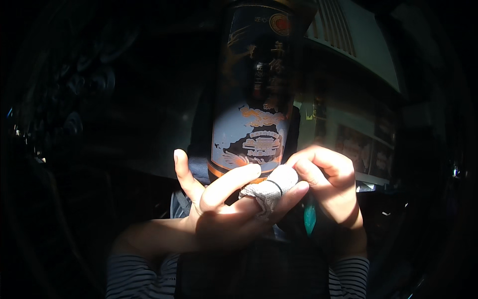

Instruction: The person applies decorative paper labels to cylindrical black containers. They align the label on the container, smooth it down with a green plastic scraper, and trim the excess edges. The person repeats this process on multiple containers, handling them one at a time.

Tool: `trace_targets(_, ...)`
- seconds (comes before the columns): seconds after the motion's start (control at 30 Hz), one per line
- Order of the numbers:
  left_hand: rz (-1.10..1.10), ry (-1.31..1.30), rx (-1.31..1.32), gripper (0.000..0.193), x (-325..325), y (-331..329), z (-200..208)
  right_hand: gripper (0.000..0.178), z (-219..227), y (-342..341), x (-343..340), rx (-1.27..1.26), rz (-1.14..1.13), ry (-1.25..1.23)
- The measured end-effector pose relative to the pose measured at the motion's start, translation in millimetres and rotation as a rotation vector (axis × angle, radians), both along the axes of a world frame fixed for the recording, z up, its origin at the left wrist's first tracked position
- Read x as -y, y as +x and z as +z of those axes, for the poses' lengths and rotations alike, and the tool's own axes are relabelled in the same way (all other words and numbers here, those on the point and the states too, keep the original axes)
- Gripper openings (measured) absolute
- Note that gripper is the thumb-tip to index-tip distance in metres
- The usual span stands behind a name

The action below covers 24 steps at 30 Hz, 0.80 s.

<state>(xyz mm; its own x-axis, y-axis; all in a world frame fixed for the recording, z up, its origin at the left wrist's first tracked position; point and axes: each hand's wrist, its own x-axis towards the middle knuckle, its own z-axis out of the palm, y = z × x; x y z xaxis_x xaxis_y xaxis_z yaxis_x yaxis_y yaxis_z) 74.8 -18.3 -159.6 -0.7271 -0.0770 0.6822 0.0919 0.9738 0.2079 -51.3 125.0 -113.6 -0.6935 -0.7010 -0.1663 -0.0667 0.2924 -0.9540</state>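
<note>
My left hand (219, 202) reaches in from the lower left, its thumb raised and its fingers stretched out and apart. Around what looks like its middle finger sits a white cloth finger wrap (271, 189), rumpled at the base, rounded at the tip, with a thin dark band across it. From the right my right hand (331, 182) pinches at the rounded tip, its fingers bent and its thumb close to the forefinger. Just behind both hands stands a tall dark cylinder (254, 114), like a bottle or canister, with gold and orange printed artwork.
A green pointed thing (309, 218) hangs or lies below my right hand. Behind on the right is a pale ribbed panel (343, 40). Striped sleeves (142, 271) cover my forearms. Deep shadow hides most of the surroundings.
</note>
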Motion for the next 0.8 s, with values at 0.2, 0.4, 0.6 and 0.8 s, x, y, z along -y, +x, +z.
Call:
trace_targets(0.2, -0.062, 0.256, 0.251, 0.080, 33.7, -21.9, 23.7, 0.010, 4.5, 3.8, 4.4, 0.081, 0.025, -0.066)
trace_targets(0.4, -0.047, 0.299, 0.397, 0.064, 38.2, 27.7, 14.7, 0.011, 5.3, 6.0, 5.5, -0.054, 0.060, -0.141)
trace_targets(0.6, 0.153, -0.044, 0.188, 0.055, -1.6, 29.1, 14.9, 0.007, 9.8, 5.8, -0.7, 0.140, 0.061, -0.090)
trace_targets(0.8, 0.058, -0.220, 0.046, 0.060, -17.1, -2.5, 5.6, 0.015, 5.2, 7.4, -10.0, 0.297, -0.061, -0.162)
